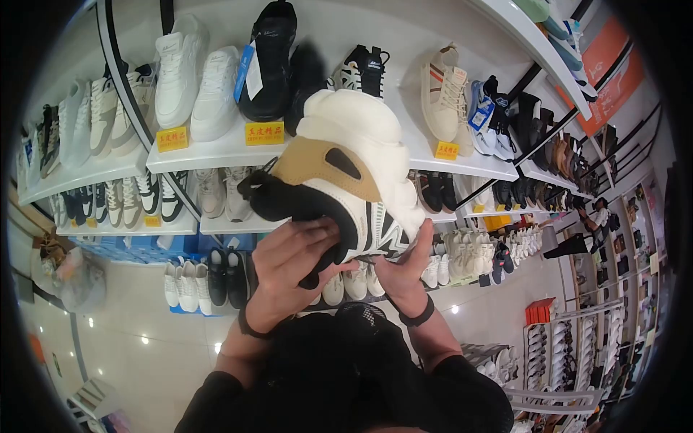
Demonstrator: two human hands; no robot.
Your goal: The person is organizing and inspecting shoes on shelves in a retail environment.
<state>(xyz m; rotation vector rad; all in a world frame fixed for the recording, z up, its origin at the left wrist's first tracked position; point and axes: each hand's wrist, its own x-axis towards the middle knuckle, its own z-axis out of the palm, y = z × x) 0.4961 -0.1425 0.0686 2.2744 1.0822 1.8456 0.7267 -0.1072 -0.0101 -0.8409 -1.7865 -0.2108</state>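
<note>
A chunky sneaker (343, 180) is tilted up in front of me, with a thick cream sole, a tan panel, white sections and a black padded collar. My left hand (292, 263) is closed on its collar, some fingertips reaching into the opening and hidden there. At the shoe's lower right side, my right hand (406, 270) grips it, thumb up along the cream sole and the other fingers mostly hidden underneath. Black laces or a loop stick out at the shoe's left end.
A white shelf (390, 155) behind the sneaker carries white shoes (215, 90), a black shoe (271, 61) and a beige shoe (442, 97), with yellow signs (265, 134) along its edge. More shoes line lower shelves and the floor (151, 332). Another person (596, 222) is far right.
</note>
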